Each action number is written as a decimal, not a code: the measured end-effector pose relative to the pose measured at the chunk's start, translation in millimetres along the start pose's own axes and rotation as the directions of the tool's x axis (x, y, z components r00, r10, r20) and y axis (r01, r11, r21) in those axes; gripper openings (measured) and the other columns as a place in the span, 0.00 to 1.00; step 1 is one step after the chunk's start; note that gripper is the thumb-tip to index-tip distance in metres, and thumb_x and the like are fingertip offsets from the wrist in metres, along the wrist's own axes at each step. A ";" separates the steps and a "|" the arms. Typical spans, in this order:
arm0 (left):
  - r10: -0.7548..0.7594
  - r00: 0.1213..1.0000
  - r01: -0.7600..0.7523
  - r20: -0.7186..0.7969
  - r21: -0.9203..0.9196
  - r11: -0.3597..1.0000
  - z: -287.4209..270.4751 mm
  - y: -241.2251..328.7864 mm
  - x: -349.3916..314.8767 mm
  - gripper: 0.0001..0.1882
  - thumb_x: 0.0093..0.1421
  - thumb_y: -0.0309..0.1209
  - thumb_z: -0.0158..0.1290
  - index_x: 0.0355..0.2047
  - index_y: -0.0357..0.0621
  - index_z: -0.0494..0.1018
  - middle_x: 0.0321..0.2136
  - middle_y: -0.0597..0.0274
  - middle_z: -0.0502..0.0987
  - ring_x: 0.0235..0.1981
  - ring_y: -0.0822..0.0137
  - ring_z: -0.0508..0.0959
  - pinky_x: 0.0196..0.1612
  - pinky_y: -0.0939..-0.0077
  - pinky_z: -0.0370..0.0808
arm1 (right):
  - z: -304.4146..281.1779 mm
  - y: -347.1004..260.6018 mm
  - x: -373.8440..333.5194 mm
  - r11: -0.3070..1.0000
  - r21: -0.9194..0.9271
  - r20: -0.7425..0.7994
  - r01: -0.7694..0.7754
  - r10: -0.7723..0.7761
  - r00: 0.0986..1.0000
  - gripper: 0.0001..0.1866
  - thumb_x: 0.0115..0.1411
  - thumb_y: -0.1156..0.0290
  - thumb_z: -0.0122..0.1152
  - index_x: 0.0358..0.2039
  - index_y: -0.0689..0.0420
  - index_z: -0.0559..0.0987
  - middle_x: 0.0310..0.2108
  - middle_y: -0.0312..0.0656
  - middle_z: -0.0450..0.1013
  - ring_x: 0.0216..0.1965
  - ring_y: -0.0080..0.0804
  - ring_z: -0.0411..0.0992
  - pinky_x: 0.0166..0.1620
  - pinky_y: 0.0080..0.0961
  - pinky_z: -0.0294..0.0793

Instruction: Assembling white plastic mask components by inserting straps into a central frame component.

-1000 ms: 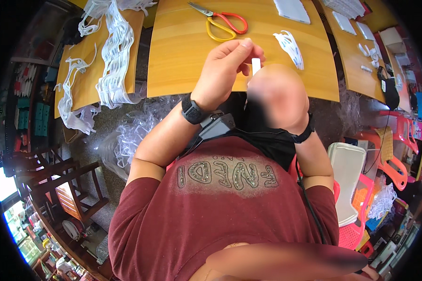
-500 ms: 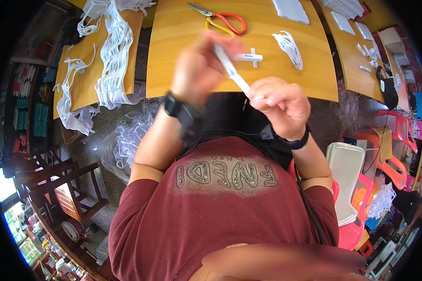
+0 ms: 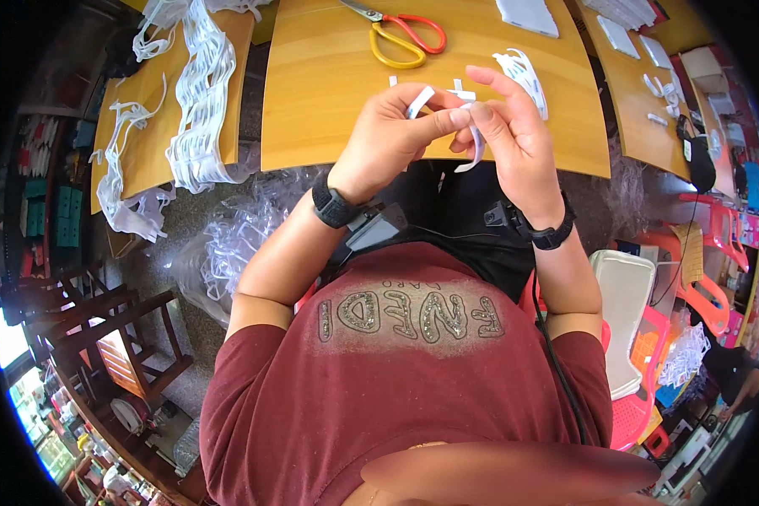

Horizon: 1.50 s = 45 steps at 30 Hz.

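Over the near part of the wooden table [image 3: 329,101], my two hands meet at the fingertips around a narrow white strip [image 3: 478,152]. My left hand [image 3: 401,131] is closed, thumb and forefinger pinching it, and a white end sticks up above the forefinger. My right hand [image 3: 519,139] pinches the strip with the thumb, its forefinger raised. A curled end hangs below the fingertips; the middle of the strip is hidden. Just behind the hands, small white pieces [image 3: 461,94] lie on the table, partly covered.
Scissors [image 3: 401,42] with one red and one yellow handle lie at the back. A bundle of white strips [image 3: 527,80] is at the right, near a white stack [image 3: 527,15]. Long white bands [image 3: 202,110] drape over the left table. Clear plastic [image 3: 236,244] lies on the floor.
My hands have come together, and the strip stretched between them is now bent. The left hand has moved down and right. The right forefinger has lifted.
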<state>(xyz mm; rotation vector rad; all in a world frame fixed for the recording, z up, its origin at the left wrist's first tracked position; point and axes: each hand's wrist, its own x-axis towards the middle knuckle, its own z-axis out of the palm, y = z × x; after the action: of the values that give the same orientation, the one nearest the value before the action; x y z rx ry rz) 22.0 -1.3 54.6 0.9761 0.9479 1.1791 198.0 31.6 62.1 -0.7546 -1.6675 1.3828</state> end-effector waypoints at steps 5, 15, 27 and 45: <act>0.081 0.980 -0.074 -0.180 0.042 0.996 1.5 -10.6 3.9 0.09 0.62 0.32 0.59 0.39 0.41 0.75 0.20 0.76 0.69 0.15 0.86 0.59 0.17 0.88 0.53 | -7.0 0.1 2.1 0.964 0.194 0.055 -0.181 0.174 0.983 0.23 0.74 0.57 0.40 0.60 0.59 0.66 0.27 0.40 0.75 0.28 0.22 0.76 0.31 0.15 0.74; 0.016 0.970 -0.056 -0.243 -0.156 0.986 -4.9 -20.3 10.9 0.09 0.63 0.31 0.58 0.39 0.40 0.74 0.21 0.76 0.69 0.15 0.86 0.59 0.17 0.88 0.53 | -13.0 4.4 4.7 0.932 0.110 0.100 -0.346 0.336 0.936 0.19 0.70 0.60 0.50 0.52 0.62 0.74 0.27 0.38 0.75 0.29 0.22 0.75 0.32 0.16 0.72; -0.049 0.997 0.053 -0.058 0.063 0.997 -10.6 -41.9 0.2 0.14 0.66 0.36 0.56 0.47 0.40 0.78 0.29 0.68 0.81 0.19 0.84 0.69 0.22 0.89 0.65 | -21.8 28.8 6.9 0.946 0.163 -0.033 -0.281 0.290 0.956 0.13 0.62 0.71 0.63 0.47 0.60 0.76 0.34 0.35 0.76 0.33 0.22 0.75 0.37 0.19 0.74; 0.276 0.937 -0.095 -0.214 0.605 0.791 -47.0 -49.8 2.0 0.11 0.64 0.34 0.56 0.38 0.38 0.81 0.24 0.68 0.80 0.20 0.79 0.73 0.24 0.83 0.70 | -21.6 31.0 34.4 0.789 -0.614 0.205 0.014 0.142 0.968 0.07 0.60 0.70 0.62 0.34 0.61 0.79 0.25 0.46 0.75 0.25 0.35 0.74 0.30 0.27 0.70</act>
<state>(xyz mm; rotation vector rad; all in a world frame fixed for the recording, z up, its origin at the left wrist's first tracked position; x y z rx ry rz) -7.9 0.0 -7.0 1.4421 1.5442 1.2418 198.6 78.0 40.6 -1.0412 -2.3566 0.9885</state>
